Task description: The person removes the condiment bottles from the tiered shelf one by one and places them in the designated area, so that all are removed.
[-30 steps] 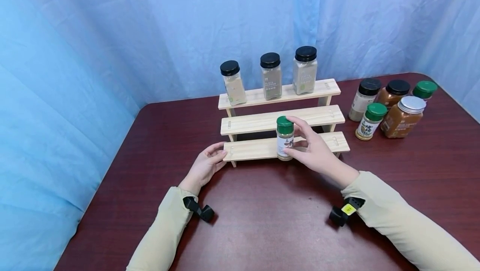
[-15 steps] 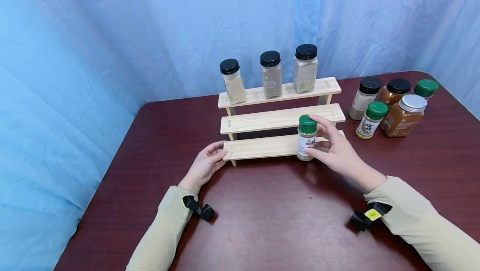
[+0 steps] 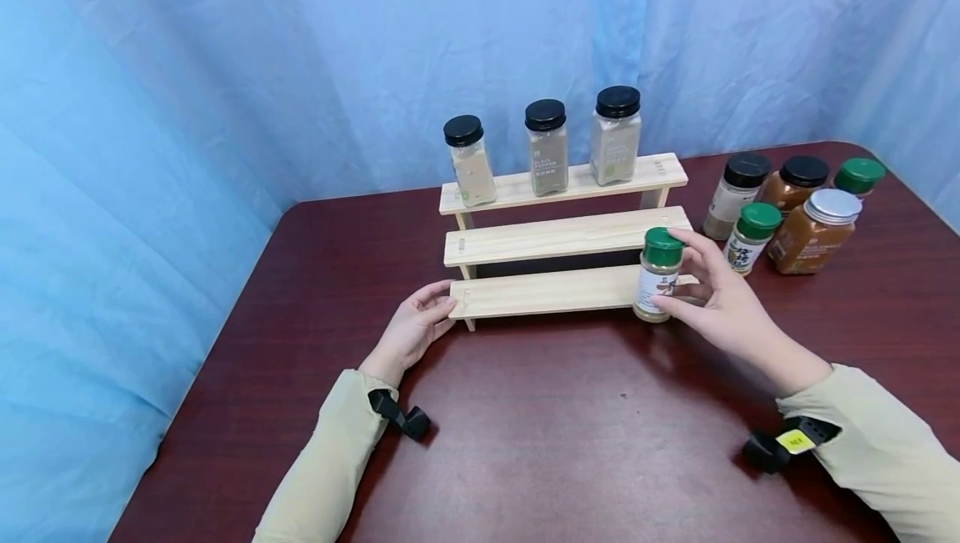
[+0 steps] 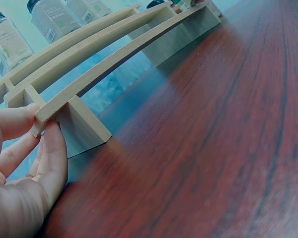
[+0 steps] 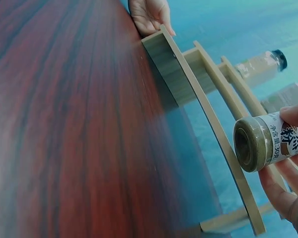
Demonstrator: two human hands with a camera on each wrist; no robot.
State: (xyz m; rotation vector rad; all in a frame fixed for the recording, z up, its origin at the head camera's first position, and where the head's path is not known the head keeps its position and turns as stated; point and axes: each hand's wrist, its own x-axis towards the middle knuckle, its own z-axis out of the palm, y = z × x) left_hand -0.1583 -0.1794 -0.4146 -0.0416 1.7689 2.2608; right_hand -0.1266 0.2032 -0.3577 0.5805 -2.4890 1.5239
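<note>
A three-tier wooden rack [image 3: 540,293] stands on the dark red table. My left hand [image 3: 408,330] pinches the left end of its lowest shelf, thumb above and fingers below, as the left wrist view [image 4: 32,168] shows. With thumb and fingers, my right hand [image 3: 723,301] holds a small spice jar [image 3: 655,286] with a green cap and white label. The jar is upright at the front edge of the lowest shelf, near its right end. In the right wrist view, the jar's base [image 5: 247,144] overlaps that shelf's edge.
Three black-lidded glass jars, the middle one [image 3: 548,161] labelled black pepper, stand on the top shelf. Right of the rack is a group of several jars, including a silver-lidded brown one [image 3: 812,238] and a green-capped one [image 3: 746,247]. A blue curtain [image 3: 360,67] hangs behind.
My right hand has moved the green-capped spice jar rightward along the lowest shelf, from near its middle to near its right end. My left hand keeps its grip on the shelf's left end.
</note>
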